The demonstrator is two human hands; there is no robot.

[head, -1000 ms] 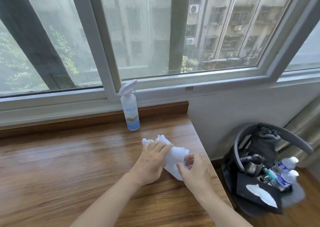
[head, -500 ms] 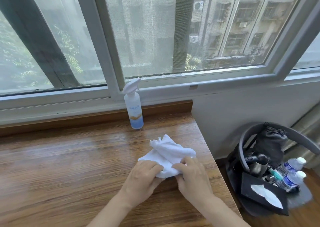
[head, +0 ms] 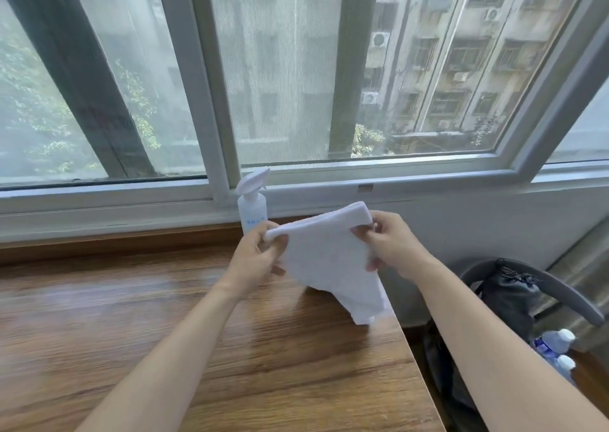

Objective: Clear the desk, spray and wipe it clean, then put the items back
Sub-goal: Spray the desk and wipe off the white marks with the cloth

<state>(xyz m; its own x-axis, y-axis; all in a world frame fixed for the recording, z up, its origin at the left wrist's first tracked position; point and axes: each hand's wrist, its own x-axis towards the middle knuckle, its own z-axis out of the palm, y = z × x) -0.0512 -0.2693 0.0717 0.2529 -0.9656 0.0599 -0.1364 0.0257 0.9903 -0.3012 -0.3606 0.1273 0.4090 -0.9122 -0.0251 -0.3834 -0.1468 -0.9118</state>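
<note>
A white cloth (head: 333, 263) hangs spread out above the right end of the wooden desk (head: 131, 332). My left hand (head: 255, 260) pinches its upper left corner and my right hand (head: 390, 245) pinches its upper right edge. The cloth's lower tip reaches down near the desk's right edge; whether it touches the wood I cannot tell. Behind the cloth a white spray bottle (head: 252, 200) stands upright at the back of the desk by the window frame, its lower part hidden by my left hand and the cloth.
A dark chair (head: 534, 286) stands to the right of the desk with a black bag (head: 509, 296) and water bottles (head: 553, 346) on it. The window sill and wall close off the back. The desk's right edge runs just under my right forearm.
Both hands have lifted the crumpled cloth off the desk and pulled it open between them. The view has tilted upward.
</note>
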